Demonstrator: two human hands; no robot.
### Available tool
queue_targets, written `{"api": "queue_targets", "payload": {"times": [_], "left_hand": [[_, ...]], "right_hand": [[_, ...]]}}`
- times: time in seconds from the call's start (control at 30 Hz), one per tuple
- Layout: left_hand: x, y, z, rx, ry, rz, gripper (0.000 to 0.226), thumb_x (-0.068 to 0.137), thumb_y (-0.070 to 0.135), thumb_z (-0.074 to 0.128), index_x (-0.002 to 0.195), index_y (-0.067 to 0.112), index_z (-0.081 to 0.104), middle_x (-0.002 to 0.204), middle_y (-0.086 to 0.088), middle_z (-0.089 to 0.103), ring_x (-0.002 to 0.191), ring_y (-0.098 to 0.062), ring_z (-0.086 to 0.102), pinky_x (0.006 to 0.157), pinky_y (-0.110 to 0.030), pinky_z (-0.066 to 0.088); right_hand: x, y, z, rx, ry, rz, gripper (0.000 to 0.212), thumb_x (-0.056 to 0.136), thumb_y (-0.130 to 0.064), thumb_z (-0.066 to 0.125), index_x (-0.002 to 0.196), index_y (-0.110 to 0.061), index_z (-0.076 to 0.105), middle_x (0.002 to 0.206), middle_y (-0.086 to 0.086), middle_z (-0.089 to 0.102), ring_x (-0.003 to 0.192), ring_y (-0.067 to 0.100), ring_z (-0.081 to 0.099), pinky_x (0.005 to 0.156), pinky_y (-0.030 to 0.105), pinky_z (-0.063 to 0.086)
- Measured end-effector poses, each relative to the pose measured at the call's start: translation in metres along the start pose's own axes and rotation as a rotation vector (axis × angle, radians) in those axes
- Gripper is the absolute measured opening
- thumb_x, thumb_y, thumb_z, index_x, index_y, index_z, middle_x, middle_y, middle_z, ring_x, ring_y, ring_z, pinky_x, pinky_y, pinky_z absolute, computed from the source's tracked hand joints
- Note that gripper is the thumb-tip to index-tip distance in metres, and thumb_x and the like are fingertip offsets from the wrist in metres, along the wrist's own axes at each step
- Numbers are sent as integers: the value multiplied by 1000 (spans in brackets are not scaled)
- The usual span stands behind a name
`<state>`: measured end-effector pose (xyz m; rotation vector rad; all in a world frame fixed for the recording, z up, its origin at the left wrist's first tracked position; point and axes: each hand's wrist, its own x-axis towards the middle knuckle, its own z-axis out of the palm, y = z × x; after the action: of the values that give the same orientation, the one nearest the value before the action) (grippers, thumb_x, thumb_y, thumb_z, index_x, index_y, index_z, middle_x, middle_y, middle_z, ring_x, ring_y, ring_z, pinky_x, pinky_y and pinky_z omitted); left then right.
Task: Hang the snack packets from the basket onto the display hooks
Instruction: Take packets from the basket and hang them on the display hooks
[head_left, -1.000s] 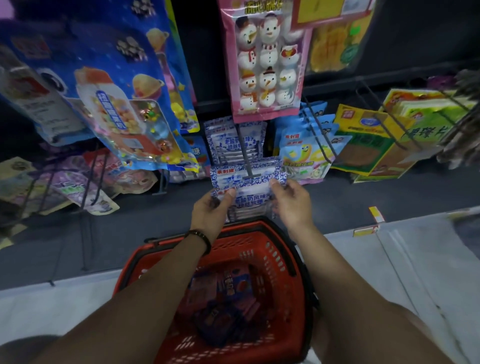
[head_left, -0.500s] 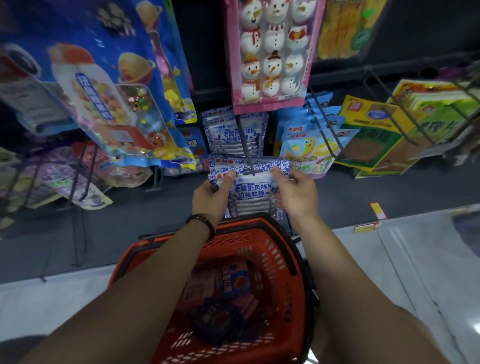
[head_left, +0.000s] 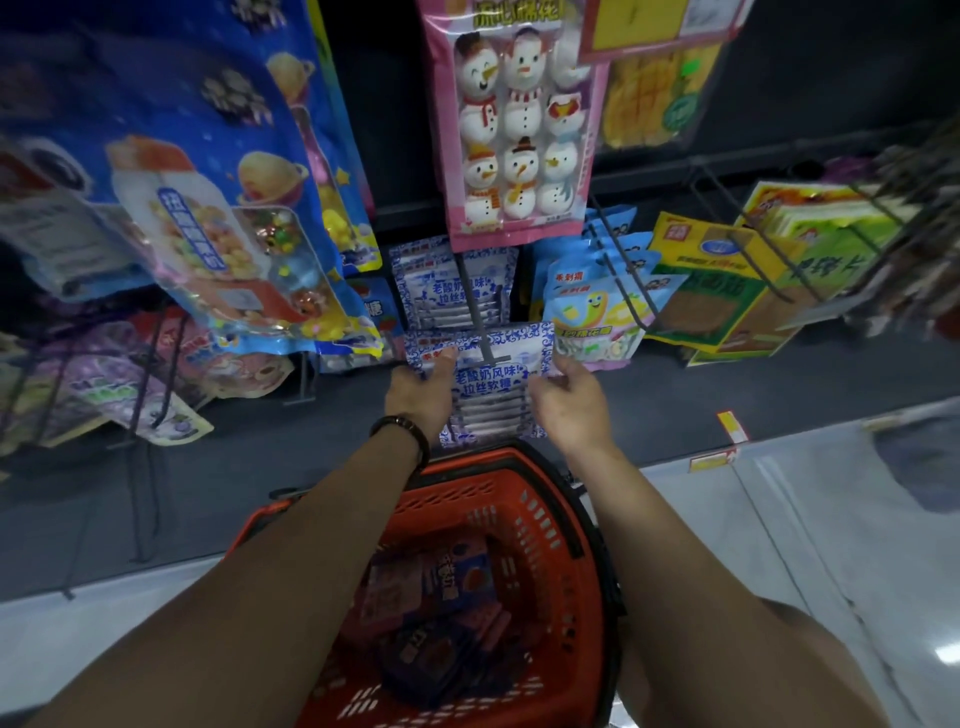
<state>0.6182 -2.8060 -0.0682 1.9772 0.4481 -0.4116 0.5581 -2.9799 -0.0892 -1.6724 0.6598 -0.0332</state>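
A blue-and-white patterned snack packet (head_left: 488, 364) is held at its top corners by both hands, its hang hole at the tip of a grey display hook (head_left: 475, 312). My left hand (head_left: 418, 397) pinches the packet's left top corner; my right hand (head_left: 569, 410) grips the right side. Further back on the same hook hang more packets of the same kind (head_left: 452, 291). Below my forearms sits a red basket (head_left: 550, 514) with several dark blue and red snack packets (head_left: 441, 613) inside.
A pink snowman marshmallow pack (head_left: 517, 130) hangs just above the hook. Large blue candy bags (head_left: 208, 208) hang at the left, a blue worm-print bag (head_left: 592, 317) and yellow-green packets (head_left: 727, 291) at the right on wire hooks. Pale floor tiles (head_left: 805, 545) lie at the lower right.
The packet has stayed at the hook's tip with both hands on it. The camera has tilted slightly, shifting the shelves in view.
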Motion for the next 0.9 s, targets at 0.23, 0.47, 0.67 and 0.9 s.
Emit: {"api": "queue_targets", "payload": {"times": [0.23, 0.47, 0.67, 0.9], "left_hand": [[-39, -20, -44, 121, -75, 95, 35, 103, 44, 67, 107, 10, 60, 86, -4, 56, 75, -28, 57, 71, -39, 51], [-99, -102, -99, 358, -236, 271, 9, 94, 33, 75, 98, 25, 74, 99, 5, 79, 102, -21, 74, 96, -42, 57], [-133, -146, -161, 601, -364, 357, 9, 103, 19, 66, 101, 21, 74, 102, 5, 73, 99, -14, 67, 90, -27, 50], [-124, -185, -196, 576, -430, 258, 22, 103, 18, 65, 89, 34, 71, 98, 4, 77, 93, -16, 73, 92, -35, 57]], "right_hand": [[-17, 36, -4, -123, -92, 105, 31, 69, -55, 70, 84, -27, 74, 68, -1, 70, 76, 39, 75, 75, 56, 63], [-96, 31, 19, -557, -357, -71, 24, 98, -37, 71, 118, -23, 75, 113, 1, 76, 107, 22, 71, 96, 32, 54], [-138, 47, 40, -758, -557, -97, 15, 97, -38, 71, 107, -30, 78, 120, -3, 77, 114, 18, 69, 104, 35, 53], [-161, 132, 83, -725, -650, 211, 7, 97, -29, 74, 98, -24, 78, 105, 2, 75, 101, 23, 70, 84, 33, 52]]}}
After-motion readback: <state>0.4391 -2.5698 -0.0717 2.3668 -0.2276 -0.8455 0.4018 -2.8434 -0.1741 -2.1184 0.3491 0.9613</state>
